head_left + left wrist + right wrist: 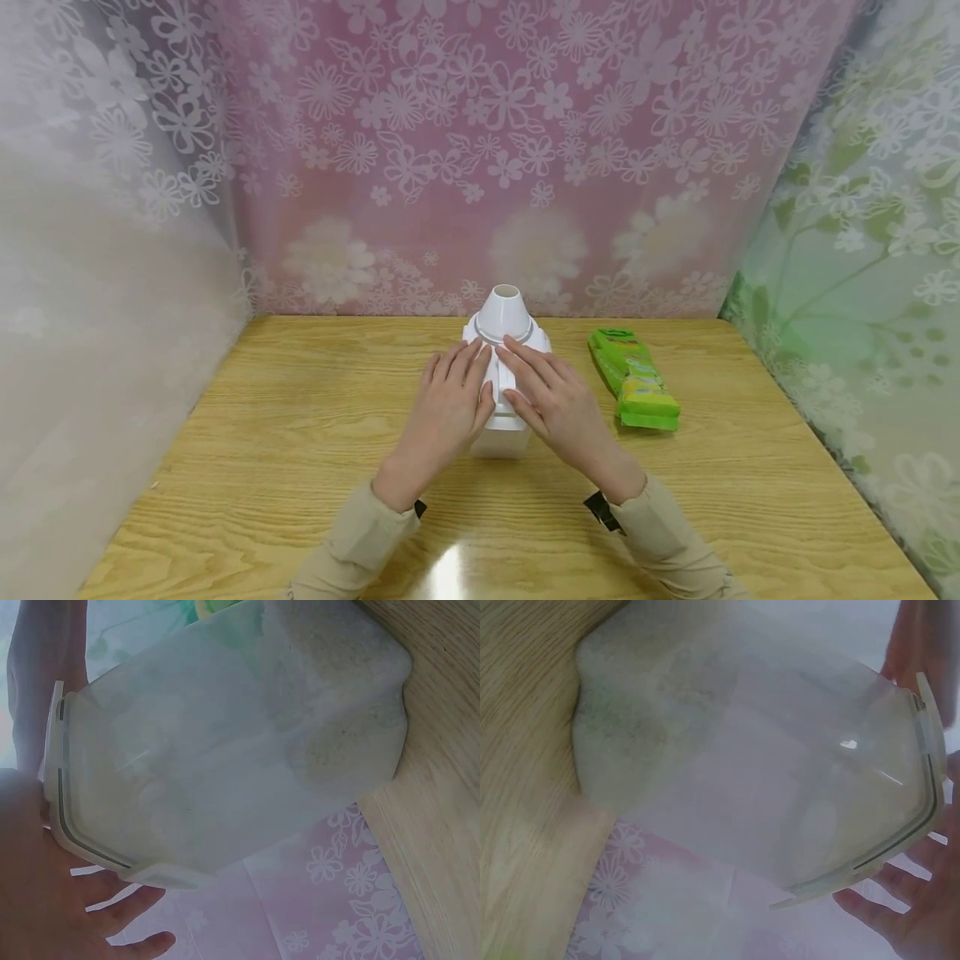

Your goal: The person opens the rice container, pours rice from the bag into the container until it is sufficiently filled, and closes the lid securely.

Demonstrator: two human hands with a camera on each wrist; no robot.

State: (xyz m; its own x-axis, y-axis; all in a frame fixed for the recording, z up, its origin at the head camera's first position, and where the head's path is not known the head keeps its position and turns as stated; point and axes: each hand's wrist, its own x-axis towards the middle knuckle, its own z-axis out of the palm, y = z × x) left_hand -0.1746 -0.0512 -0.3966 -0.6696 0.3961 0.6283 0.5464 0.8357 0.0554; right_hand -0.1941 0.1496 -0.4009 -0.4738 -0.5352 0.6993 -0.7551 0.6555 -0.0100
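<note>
A tall, clear plastic storage container (500, 443) stands upright on the table with its white lid (504, 377) on. Pale, grain-like contents (341, 742) fill its bottom part in the left wrist view. On the lid's far part sits a white cone-shaped piece (504, 318), open at its top. My left hand (447, 402) rests on the lid's left side, its fingers extended. Opposite it, my right hand (558, 410) lies on the right side, fingers extended too. The right wrist view shows that hand's fingers (900, 889) spread along the lid's rim.
A green and yellow packet (637, 379) lies on the wooden table (315, 417), to the right of the container. Floral curtains (510, 167) hang behind the table and along both sides.
</note>
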